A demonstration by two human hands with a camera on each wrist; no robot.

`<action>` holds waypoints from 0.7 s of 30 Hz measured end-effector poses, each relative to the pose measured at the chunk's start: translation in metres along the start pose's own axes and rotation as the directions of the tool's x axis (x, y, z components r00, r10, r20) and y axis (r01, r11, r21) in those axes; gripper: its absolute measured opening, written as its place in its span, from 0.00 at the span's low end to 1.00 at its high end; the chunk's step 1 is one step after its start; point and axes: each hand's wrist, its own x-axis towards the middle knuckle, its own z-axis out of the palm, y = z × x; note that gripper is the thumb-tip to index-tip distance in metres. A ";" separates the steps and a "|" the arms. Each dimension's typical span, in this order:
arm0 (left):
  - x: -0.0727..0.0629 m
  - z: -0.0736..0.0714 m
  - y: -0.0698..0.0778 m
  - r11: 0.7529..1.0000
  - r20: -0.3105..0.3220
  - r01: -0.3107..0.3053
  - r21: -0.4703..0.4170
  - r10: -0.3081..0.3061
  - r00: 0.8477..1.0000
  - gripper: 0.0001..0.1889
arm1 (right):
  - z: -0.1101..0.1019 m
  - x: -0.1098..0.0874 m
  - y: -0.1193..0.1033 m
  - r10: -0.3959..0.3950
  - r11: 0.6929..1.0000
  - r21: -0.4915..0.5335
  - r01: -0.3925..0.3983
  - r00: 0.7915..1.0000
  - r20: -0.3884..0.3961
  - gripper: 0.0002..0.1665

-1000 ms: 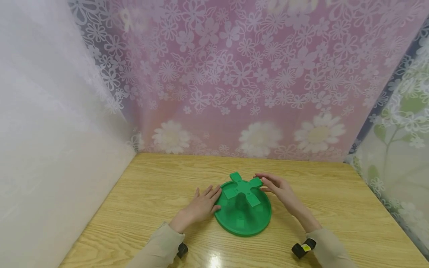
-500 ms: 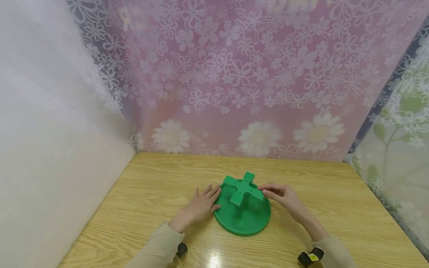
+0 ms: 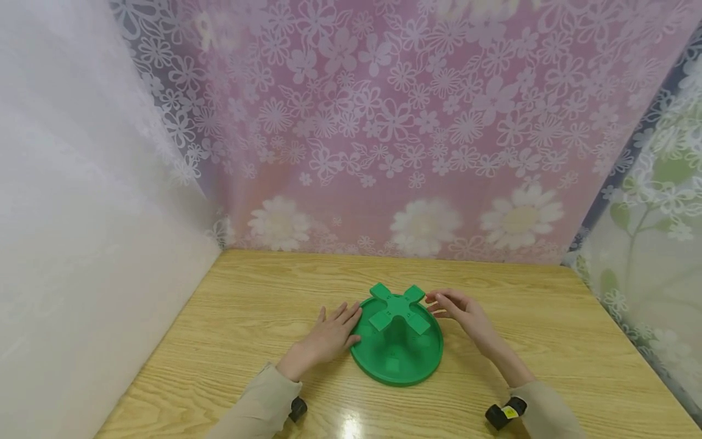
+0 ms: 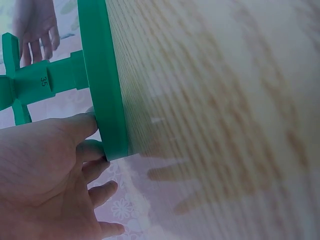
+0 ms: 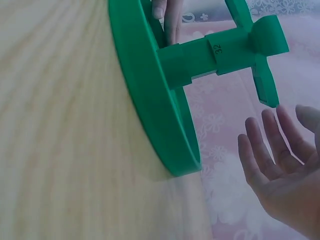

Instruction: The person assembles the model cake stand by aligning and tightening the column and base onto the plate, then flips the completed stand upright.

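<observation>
A round green plastic base (image 3: 397,372) with a raised rim lies on the table. From its middle rises a post (image 4: 55,76) carrying a four-armed green cross-shaped top (image 3: 398,306). Numbers mark the post, one reading 32 in the right wrist view. My left hand (image 3: 329,341) lies at the base's left rim, fingers extended and touching it. Beside the top's right-hand arm is my right hand (image 3: 466,314), its fingers loosely bent and holding nothing. In the right wrist view its fingertips (image 5: 281,111) are right at the tip of one arm (image 5: 266,85).
The wood-grain table (image 3: 263,286) reaches back to a pink flowered curtain (image 3: 351,152). A white sheet (image 3: 109,213) hangs at the left and a leaf-patterned one (image 3: 647,244) at the right. A black wrist camera (image 3: 504,413) sits at the right sleeve.
The cross-shaped top has turned on its post between frames. Half a second ago my right fingers were on one arm; they are now just off it. The left hand and base have stayed put.
</observation>
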 end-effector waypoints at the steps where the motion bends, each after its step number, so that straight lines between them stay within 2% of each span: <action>1: 0.000 0.000 0.000 1.000 0.000 0.000 -0.001 0.000 1.000 0.33 | 0.000 0.003 0.000 -0.002 1.000 -0.002 0.002 1.000 -0.001 0.23; 8: -0.001 -0.003 0.002 1.000 0.003 -0.011 -0.015 0.011 1.000 0.33 | 0.005 0.019 -0.005 -0.016 1.000 -0.016 0.017 0.998 0.058 0.27; 13: -0.001 -0.004 0.003 1.000 0.004 -0.009 -0.015 0.009 1.000 0.33 | 0.009 0.027 -0.008 -0.033 0.999 -0.033 0.036 0.995 0.091 0.23; 21: -0.001 -0.003 0.001 1.000 0.000 -0.006 -0.008 0.006 1.000 0.33 | 0.006 0.027 -0.011 -0.033 0.996 -0.080 0.038 0.998 0.060 0.24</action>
